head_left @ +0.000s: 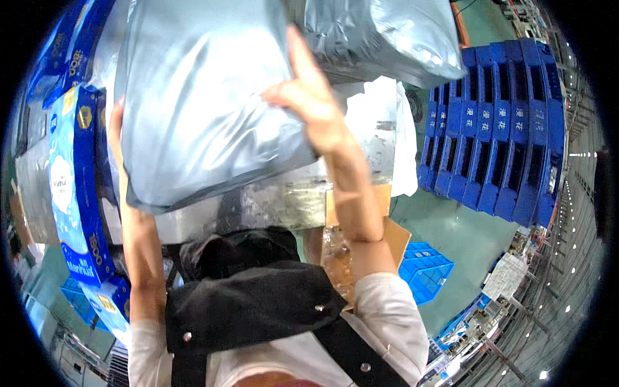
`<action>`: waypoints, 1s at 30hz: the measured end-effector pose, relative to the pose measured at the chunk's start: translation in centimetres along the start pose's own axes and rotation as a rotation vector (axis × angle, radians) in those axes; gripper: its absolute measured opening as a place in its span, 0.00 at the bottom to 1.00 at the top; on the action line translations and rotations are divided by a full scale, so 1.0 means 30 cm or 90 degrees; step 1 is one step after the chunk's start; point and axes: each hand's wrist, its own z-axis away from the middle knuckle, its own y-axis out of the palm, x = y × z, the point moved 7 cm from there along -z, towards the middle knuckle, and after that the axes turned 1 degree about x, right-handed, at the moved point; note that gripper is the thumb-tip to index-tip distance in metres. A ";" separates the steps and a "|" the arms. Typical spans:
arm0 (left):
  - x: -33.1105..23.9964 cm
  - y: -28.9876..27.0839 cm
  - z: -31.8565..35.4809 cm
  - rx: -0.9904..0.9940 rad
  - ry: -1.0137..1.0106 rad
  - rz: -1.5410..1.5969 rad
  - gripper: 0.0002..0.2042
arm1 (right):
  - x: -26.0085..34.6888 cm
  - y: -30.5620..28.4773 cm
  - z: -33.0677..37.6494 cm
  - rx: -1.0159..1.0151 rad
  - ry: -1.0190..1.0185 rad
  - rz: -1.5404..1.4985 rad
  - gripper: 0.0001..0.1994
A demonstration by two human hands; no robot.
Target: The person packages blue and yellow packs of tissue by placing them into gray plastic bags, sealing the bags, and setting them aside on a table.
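Note:
A large, stuffed grey plastic mailing bag (206, 109) fills the upper left, in front of me and above the worktable. My left hand (117, 132) grips its left side, with most of the fingers hidden behind the edge. At the right side, my right hand (306, 97) presses on the bag with thumb and a finger spread wide; the other fingers are out of sight. Just beyond that hand lies a second grey plastic mailing bag (387, 39), which it does not appear to hold.
The worktable (271, 203) has a scuffed metal surface. Blue and white packs (68, 187) are stacked at the left. To the right stand stacked blue pallets (493, 129) and a blue crate (425, 272). An open cardboard box (338, 258) sits below my right forearm.

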 end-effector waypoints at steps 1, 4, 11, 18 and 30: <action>-0.057 -0.013 0.042 -0.062 0.105 -0.082 0.18 | 0.084 -0.037 0.041 0.020 -0.042 0.041 0.46; -0.205 0.266 0.075 0.054 0.304 -0.082 0.17 | 0.233 -0.240 0.095 -0.070 -0.113 -0.032 0.38; -0.272 1.083 0.166 0.460 -0.047 0.142 0.17 | 0.387 -0.834 0.089 -0.441 -0.091 -0.195 0.11; -0.337 1.026 0.144 0.170 0.488 -0.314 0.33 | 0.281 -0.915 0.109 -0.434 -0.263 -0.007 0.23; -0.354 0.094 -0.333 -0.113 0.493 -0.516 0.29 | 0.454 -0.769 0.388 -1.013 -0.172 0.981 0.28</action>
